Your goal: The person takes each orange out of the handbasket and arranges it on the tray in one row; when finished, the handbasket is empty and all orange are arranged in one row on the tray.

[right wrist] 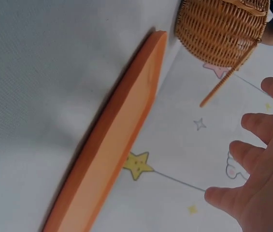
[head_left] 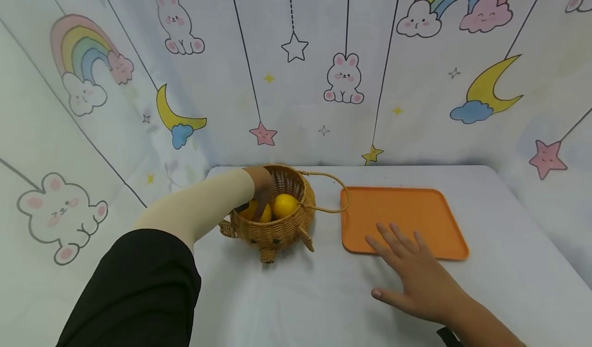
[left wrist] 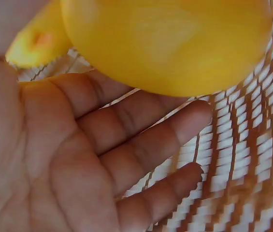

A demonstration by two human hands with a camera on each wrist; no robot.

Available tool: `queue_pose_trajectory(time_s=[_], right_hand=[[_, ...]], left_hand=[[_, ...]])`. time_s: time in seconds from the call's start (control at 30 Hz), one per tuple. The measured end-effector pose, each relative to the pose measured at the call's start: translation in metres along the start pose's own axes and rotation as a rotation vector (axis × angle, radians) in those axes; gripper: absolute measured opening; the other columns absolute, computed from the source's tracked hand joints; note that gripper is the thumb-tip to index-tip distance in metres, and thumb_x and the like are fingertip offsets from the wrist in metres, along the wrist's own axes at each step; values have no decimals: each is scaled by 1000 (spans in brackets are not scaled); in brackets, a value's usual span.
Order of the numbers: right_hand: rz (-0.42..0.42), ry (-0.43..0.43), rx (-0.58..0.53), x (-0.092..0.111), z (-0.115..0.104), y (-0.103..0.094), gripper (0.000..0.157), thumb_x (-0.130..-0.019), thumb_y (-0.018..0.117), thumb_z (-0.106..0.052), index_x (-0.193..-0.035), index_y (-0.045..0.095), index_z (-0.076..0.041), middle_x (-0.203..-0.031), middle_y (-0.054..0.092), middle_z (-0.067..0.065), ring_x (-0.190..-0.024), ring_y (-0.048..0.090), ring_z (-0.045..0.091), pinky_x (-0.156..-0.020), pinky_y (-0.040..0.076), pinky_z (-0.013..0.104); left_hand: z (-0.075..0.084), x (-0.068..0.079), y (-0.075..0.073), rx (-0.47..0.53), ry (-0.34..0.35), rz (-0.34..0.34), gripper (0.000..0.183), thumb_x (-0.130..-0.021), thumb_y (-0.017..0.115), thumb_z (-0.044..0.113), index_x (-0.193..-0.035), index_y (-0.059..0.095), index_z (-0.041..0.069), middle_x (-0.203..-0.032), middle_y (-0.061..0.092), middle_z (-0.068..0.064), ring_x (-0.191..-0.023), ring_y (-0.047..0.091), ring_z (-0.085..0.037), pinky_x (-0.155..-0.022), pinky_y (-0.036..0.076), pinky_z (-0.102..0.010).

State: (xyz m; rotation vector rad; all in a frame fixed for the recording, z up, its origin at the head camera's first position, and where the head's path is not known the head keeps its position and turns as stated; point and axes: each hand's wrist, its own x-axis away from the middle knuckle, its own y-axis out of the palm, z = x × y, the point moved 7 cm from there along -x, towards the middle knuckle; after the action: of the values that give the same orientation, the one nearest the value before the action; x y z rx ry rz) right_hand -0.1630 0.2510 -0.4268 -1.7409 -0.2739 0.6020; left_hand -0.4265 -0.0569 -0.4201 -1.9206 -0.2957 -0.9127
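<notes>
My left hand (head_left: 262, 185) reaches down into a wicker basket (head_left: 273, 230) shaped like an animal's head. In the left wrist view its fingers (left wrist: 141, 125) lie loosely extended along the woven wall, close under a large yellow lemon (left wrist: 170, 43). A second lemon (left wrist: 42, 38) with a pointed end shows near the palm. From the head, one lemon (head_left: 284, 205) sits right of the hand and another lemon (head_left: 252, 211) is partly hidden by it. My right hand (head_left: 421, 280) hovers with spread fingers by the near edge of an orange tray (head_left: 398, 218), holding nothing.
The basket's looped handle (head_left: 339, 182) leans out to the right and overlaps the tray's left edge. All this stands on a white-covered table (head_left: 296, 306). Behind and at the left hangs a cloth (head_left: 300, 105) printed with rabbits, stars and rainbows.
</notes>
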Motion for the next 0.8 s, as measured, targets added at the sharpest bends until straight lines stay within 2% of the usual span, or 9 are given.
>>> queue_pose_trajectory(time_s=[0.13,0.23,0.33,0.5,0.63,0.8], right_hand=[[-16,22,-15,0,1,-1,96,-94,65,-75,-170,31,-29,-178,17,7,-159,24,46,-127,-1,67],[-34,36,-27,0,1,0,96,-94,64,-75,-171,27,-32,-179,15,6,-160,22,46,-126,0,68],[-34,42,-34,0,1,-1,97,-94,65,-75,-172,26,-32,-179,15,6,-160,21,46,-126,-1,67],[-30,61,-41,3,4,-2,98,-93,68,-72,-171,27,-29,-179,13,5,-161,19,44,-127,-4,65],[-35,81,-42,8,6,0,99,-93,69,-72,-172,27,-28,-179,12,5,-160,19,45,-127,-7,64],[-11,78,-48,11,4,0,100,-93,71,-70,-172,26,-28,-179,13,6,-160,21,47,-127,-7,64]], left_hand=[[-1,18,-7,-110,95,12,47,-72,95,52,-103,81,19,-107,72,6,-100,63,-18,-91,57,-40],[-5,36,-12,-69,182,55,55,-78,88,51,-117,77,14,-113,71,2,-102,61,-20,-95,55,-43],[-14,54,-15,87,288,173,61,-80,87,48,-126,71,12,-117,70,-1,-104,61,-22,-96,54,-45],[-23,89,-12,452,471,431,64,-78,86,39,-136,67,19,-120,70,2,-106,63,-22,-95,54,-43],[-11,118,1,673,613,630,67,-77,86,34,-139,65,20,-125,69,6,-110,63,-19,-96,54,-42],[17,151,24,891,765,818,72,-76,89,35,-141,64,19,-131,68,8,-117,62,-17,-103,51,-47]])
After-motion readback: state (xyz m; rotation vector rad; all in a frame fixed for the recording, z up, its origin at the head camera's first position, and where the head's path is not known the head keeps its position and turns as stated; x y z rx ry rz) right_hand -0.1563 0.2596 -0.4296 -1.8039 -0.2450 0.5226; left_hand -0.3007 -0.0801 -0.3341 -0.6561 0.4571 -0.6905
